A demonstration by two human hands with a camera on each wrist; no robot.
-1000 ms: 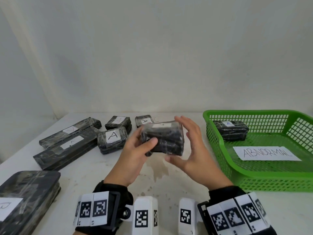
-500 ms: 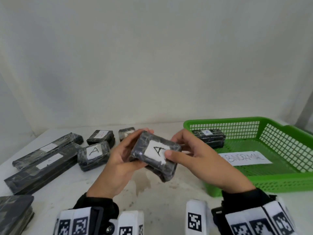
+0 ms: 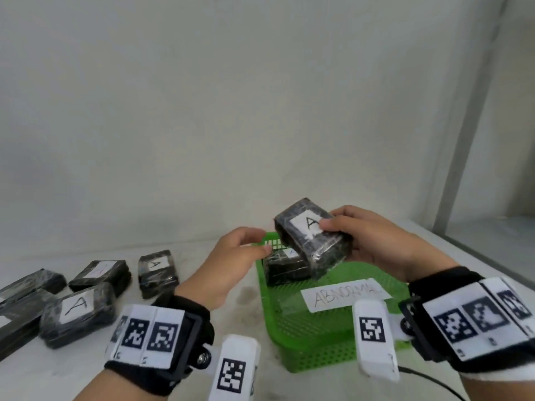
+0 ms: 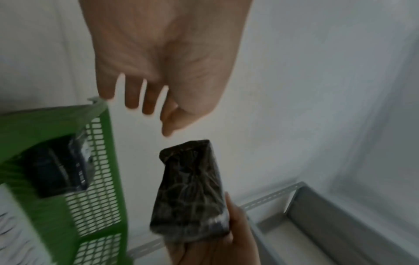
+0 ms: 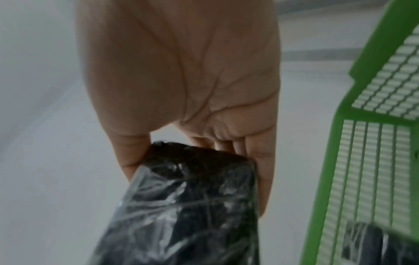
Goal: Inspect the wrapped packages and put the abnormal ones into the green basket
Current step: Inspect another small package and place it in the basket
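The fingers (image 3: 337,225) of the right hand (image 3: 385,244) curl over the labelled face of a black wrapped package (image 3: 314,237), thumb on the white "A" label, and hold it tilted in the air over the back left corner of the green basket (image 3: 289,342). Half a second ago both hands held this package in front of the basket; now the left hand (image 3: 231,264) has let go and hangs loosely curled and empty just beside the basket's left rim, close to the package but apart from it. I judge the inspection is over, the package counts as abnormal, and only lowering and releasing it remains.

The white table (image 3: 173,371) is stained near the basket and meets a plain pale wall (image 3: 260,111); a grey metal frame (image 3: 474,111) rises at the right. On the table's left lie long wrapped packages (image 3: 17,314), then three small ones, the nearest (image 3: 78,314) marked "A". In the basket another small package (image 3: 285,269) lies at the back, partly hidden by the held one, and a paper sign (image 3: 344,295) reads "ABNORMAL".
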